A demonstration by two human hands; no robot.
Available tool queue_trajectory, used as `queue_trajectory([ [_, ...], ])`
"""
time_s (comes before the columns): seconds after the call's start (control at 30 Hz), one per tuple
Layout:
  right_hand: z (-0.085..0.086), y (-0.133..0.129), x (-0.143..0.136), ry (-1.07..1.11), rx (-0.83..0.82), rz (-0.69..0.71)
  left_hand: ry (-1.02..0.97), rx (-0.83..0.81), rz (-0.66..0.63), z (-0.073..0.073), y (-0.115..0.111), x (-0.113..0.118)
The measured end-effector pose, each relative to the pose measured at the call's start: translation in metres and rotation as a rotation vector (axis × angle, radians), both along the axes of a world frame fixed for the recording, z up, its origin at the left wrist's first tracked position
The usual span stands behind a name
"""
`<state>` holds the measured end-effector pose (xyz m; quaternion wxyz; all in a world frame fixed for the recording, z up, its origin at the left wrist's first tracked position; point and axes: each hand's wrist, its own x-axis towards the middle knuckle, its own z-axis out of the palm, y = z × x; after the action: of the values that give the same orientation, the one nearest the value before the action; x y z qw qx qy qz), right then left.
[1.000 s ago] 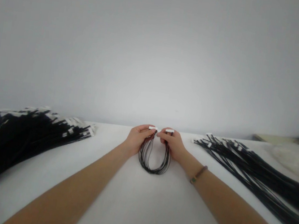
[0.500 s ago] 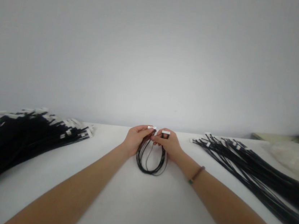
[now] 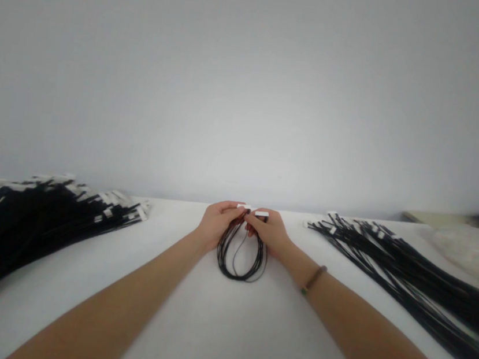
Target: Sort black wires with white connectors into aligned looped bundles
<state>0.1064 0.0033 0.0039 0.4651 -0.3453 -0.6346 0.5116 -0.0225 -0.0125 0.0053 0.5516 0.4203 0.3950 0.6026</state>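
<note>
A black cable (image 3: 236, 277) hangs in a loop between my two hands, above the white table. My left hand (image 3: 218, 222) is closed on one end of it, where a white connector (image 3: 244, 206) shows at the fingertips. Close beside it, my right hand (image 3: 271, 230) pinches the other end, with a second white connector (image 3: 262, 214) sticking up over the fingers. The fingertips of both hands nearly meet. Fingers hide part of the wires just below the connectors.
A thick pile of black cables (image 3: 18, 234) with white connectors lies at the left. More black cables (image 3: 411, 276) stretch along the right side. Behind them rests a clear plastic bag (image 3: 470, 254). A plain wall (image 3: 251, 88) rises behind the white table (image 3: 229, 335).
My right hand has shifted slightly left, bringing its connector closer to the one in my left hand. The left hand stays almost still and the loop keeps its shape.
</note>
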Motion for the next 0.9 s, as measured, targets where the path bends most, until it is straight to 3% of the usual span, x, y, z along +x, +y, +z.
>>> queue_trajectory([
  [0.9, -0.0097, 0.0046, -0.0002, -0.147, 0.091, -0.037, 0.076, 0.018, 0.04, -0.003, 0.0009, 0.0019],
])
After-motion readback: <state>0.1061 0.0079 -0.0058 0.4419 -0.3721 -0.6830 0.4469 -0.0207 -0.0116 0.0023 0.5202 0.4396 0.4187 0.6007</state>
